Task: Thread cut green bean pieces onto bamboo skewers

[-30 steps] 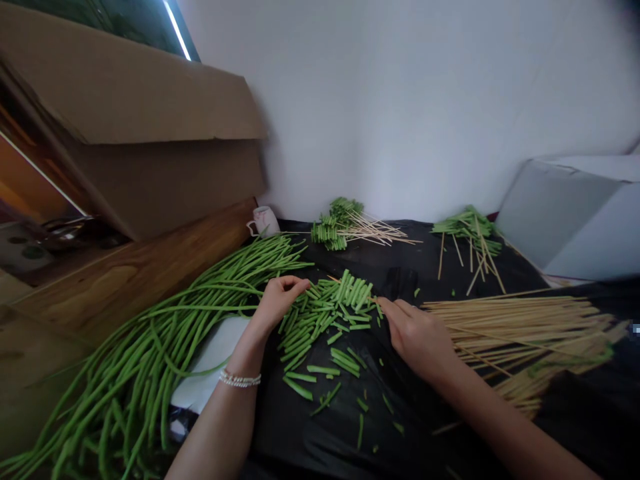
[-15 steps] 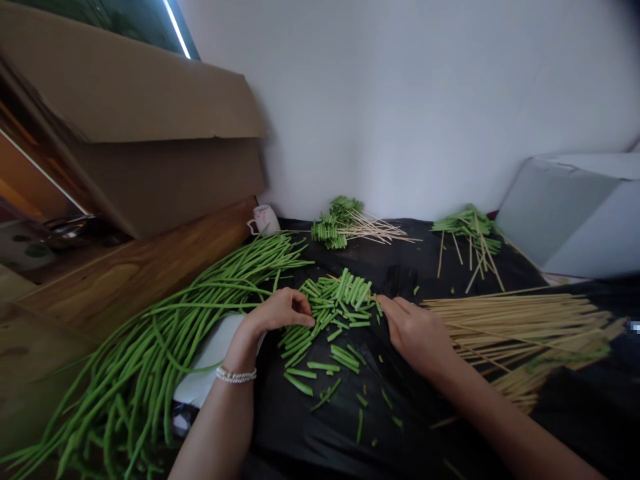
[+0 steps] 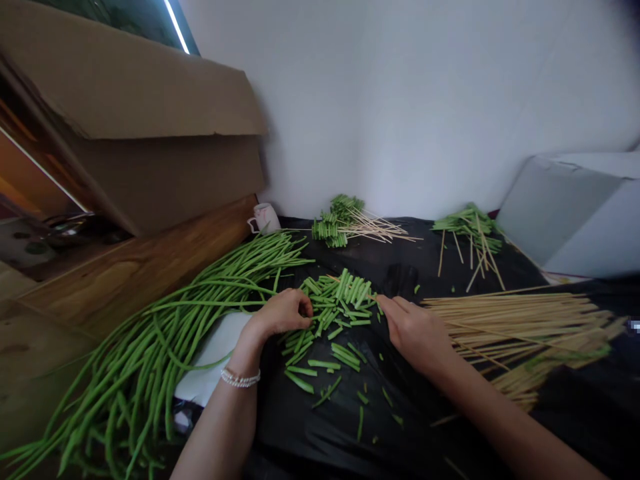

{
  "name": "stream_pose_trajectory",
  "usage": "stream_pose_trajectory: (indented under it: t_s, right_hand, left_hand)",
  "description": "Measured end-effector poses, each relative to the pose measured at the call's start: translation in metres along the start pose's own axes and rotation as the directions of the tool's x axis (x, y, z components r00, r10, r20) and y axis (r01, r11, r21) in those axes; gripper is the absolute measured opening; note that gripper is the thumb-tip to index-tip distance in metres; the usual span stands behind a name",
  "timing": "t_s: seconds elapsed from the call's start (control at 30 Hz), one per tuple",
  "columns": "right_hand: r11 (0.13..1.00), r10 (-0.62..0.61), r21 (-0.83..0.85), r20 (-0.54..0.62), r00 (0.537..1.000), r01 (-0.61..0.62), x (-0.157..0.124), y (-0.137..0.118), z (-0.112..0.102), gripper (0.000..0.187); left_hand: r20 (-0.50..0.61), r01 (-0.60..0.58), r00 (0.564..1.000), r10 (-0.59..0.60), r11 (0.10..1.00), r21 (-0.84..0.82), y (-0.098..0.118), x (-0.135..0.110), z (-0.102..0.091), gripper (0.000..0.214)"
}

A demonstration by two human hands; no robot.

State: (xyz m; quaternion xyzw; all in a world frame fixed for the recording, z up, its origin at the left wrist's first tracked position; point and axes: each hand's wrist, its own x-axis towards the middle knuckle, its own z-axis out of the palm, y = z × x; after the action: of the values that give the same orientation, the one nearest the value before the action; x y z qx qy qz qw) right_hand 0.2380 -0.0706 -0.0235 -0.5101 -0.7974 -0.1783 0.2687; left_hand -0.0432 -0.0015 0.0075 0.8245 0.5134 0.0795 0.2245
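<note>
Left hand (image 3: 280,313) fingers are pinching cut bean pieces (image 3: 335,303) piled just rightward; right hand (image 3: 415,330) is bordering them, grip unclear

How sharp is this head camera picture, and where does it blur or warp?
Head view: cut bean pieces, left hand and right hand sharp at centre; skewer bundle smears toward the right edge; wide lens stretches the cardboard box; soft even light, one bright strip top left.
</note>
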Motion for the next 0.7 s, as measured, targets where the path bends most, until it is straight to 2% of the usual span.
stream_pose_trajectory:
  t_s: [0.1,0.2,0.3,0.37,0.43,0.5,0.6,0.7]
  right_hand:
    - [1.0,0.007,0.004,0.011,1.0,-0.007,0.0,0.0,0.001,0.032]
    - [1.0,0.006,-0.001,-0.012,1.0,-0.006,0.001,0.001,0.001,0.032]
    - [1.0,0.005,-0.006,-0.022,1.0,-0.005,0.001,0.001,0.001,0.031]
    - [1.0,0.0,-0.003,-0.034,0.999,0.0,0.001,0.001,0.001,0.031]
    - [1.0,-0.01,0.004,-0.049,0.999,0.01,0.001,0.001,0.0,0.031]
    - [1.0,-0.019,0.014,-0.061,0.998,0.02,0.001,0.0,0.0,0.031]
    - [0.999,-0.031,0.022,-0.085,0.996,0.033,0.001,-0.002,-0.001,0.031]
    - [0.999,-0.045,0.017,-0.109,0.993,0.047,0.0,-0.003,-0.002,0.031]
  left_hand:
    - [-0.037,-0.026,0.999,0.024,0.996,-0.08,0.005,0.002,0.0,0.015]
    - [-0.189,-0.069,0.982,0.025,0.97,-0.233,0.009,0.008,0.001,0.018]
    - [-0.348,-0.077,0.934,-0.084,0.902,-0.424,0.012,0.015,0.004,0.021]
    - [-0.407,-0.106,0.895,-0.181,0.801,-0.589,0.014,0.018,0.007,0.024]
    - [-0.397,-0.141,0.88,-0.261,0.653,-0.744,0.017,0.019,0.011,0.028]
    - [-0.324,-0.15,0.894,-0.31,0.474,-0.868,0.02,0.02,0.013,0.031]
    - [-0.196,-0.131,0.931,-0.309,0.22,-0.967,0.025,0.02,0.015,0.035]
    - [-0.129,-0.105,0.95,-0.283,0.097,-0.99,0.026,0.02,0.015,0.038]
